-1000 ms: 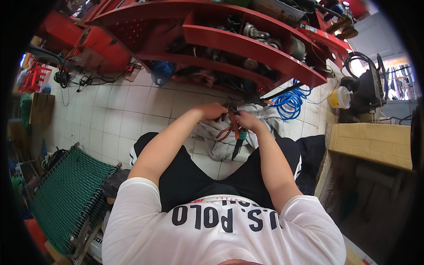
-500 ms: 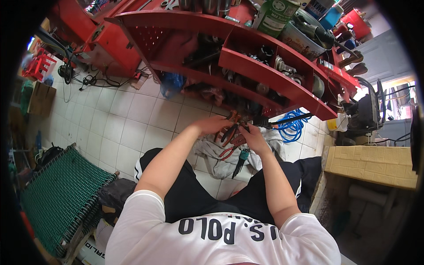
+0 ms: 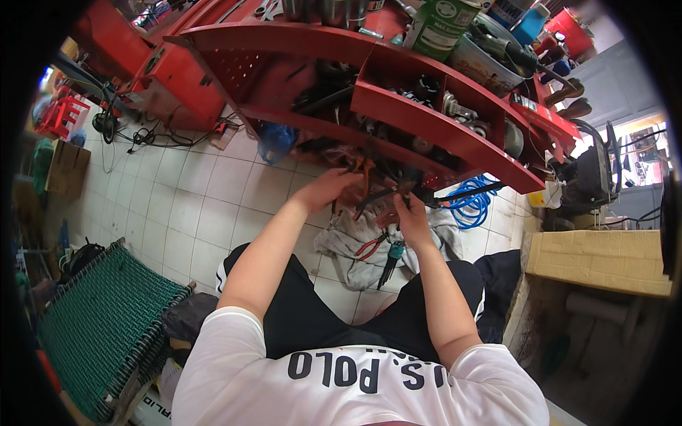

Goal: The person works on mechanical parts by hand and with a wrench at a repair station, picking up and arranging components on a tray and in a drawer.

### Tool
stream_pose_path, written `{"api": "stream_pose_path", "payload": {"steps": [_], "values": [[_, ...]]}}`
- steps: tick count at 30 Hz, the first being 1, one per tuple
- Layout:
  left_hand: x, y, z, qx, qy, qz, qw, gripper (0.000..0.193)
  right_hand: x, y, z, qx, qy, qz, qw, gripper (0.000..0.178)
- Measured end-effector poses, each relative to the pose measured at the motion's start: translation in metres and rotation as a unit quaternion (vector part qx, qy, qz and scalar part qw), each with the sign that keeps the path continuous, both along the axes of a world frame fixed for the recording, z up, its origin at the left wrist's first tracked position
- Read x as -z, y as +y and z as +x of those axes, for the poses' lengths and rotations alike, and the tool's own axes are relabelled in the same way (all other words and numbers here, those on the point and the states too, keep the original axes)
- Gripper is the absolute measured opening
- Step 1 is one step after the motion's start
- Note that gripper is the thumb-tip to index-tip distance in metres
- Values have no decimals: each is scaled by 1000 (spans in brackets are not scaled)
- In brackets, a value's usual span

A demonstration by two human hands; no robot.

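Just under the front edge of the red tool cart, my left hand [image 3: 332, 189] is closed around orange-handled pliers [image 3: 367, 175]. To its right, my right hand [image 3: 413, 215] grips a dark tool [image 3: 406, 186] that looks like pliers; the fingers hide much of it. The two tools are apart. Beneath my hands a crumpled grey-white cloth [image 3: 339, 250] lies on the floor. On it rest red-handled pliers [image 3: 369, 248] and a hex key set in a teal holder [image 3: 392, 257], its dark keys pointing toward me.
The red tool cart [image 3: 433, 121] stands directly ahead, with an open drawer of metal parts. A coiled blue hose [image 3: 472, 202] lies right of the cloth. A cardboard box [image 3: 600, 261] is at the right, a green woven lounger [image 3: 106, 323] at the left. A blue plastic bag [image 3: 275, 140] sits beneath the cart.
My hands have moved apart and a little farther toward the cart. The orange-handled pliers have come away from the tool in my right hand. The cloth's pliers and hex keys stay put.
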State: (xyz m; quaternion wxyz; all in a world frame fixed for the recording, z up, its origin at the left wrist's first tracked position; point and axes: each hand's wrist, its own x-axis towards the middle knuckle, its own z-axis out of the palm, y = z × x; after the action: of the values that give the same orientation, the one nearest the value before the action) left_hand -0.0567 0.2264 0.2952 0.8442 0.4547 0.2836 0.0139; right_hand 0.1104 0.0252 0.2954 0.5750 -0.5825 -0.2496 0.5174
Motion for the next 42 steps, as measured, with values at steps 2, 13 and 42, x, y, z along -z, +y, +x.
{"api": "stream_pose_path", "payload": {"steps": [2, 13, 42], "values": [[-3, 19, -10, -33, 48, 87, 994, 40, 0, 4, 2, 27, 59, 64, 996, 44], [-19, 232, -18, -147, 291, 560, 762, 61, -10, 0, 5, 48, 305, 164, 937, 54], [47, 285, 42, -111, 502, 637, 574, 73, 0, -4, 20, 89, 275, 37, 957, 40]]}}
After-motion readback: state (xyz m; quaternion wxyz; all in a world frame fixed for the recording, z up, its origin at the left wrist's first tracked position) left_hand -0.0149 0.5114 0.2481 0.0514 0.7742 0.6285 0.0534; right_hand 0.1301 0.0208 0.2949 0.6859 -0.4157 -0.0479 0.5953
